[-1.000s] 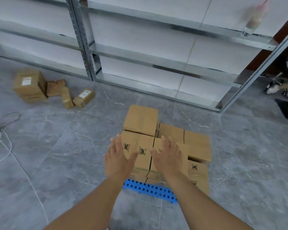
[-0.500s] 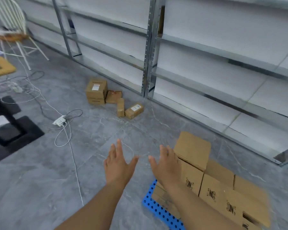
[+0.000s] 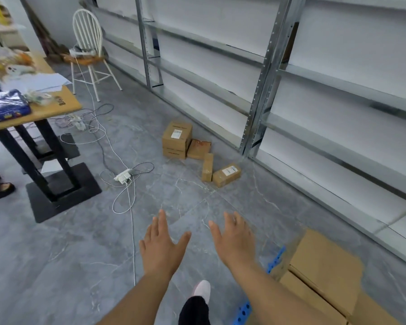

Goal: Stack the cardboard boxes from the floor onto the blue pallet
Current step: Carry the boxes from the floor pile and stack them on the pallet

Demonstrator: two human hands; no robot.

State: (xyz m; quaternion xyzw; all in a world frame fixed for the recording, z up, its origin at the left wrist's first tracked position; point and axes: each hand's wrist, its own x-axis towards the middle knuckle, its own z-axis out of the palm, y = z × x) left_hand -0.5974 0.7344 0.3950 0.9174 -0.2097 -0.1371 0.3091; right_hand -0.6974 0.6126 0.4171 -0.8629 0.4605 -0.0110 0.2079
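Head view shows both hands stretched forward over the grey floor (image 3: 56,266), palms down. The left hand (image 3: 161,247) has its fingers straight and spread, and it holds nothing. The right hand (image 3: 234,240) also has relaxed, spread fingers and holds nothing.

Four cardboard boxes lie on the floor near the foot of the metal shelving (image 3: 263,95), well apart from the hands. The biggest box (image 3: 176,139) is brown and has a white label on its top face. A flat box (image 3: 198,149) leans just beside it. A narrow box (image 3: 207,167) stands on its side, and a small box with a white label (image 3: 226,174) lies touching it or very near it.

At the lower right, the stacked boxes (image 3: 324,266) sit on the blue pallet (image 3: 275,259). They are plain brown, and only a perforated edge of the pallet is visible beside and below them.

The floor is grey stone tile with pale veins. A white power strip (image 3: 123,177) with looping cables lies on it. To the left stands a wooden tabletop (image 3: 66,99) on black legs, with a blue packet (image 3: 6,106) and papers on it. A white chair (image 3: 88,50) stands farther back. The shelving has grey steel posts and white boards. Below the arms, a dark trouser leg and a light shoe (image 3: 202,290) are visible.
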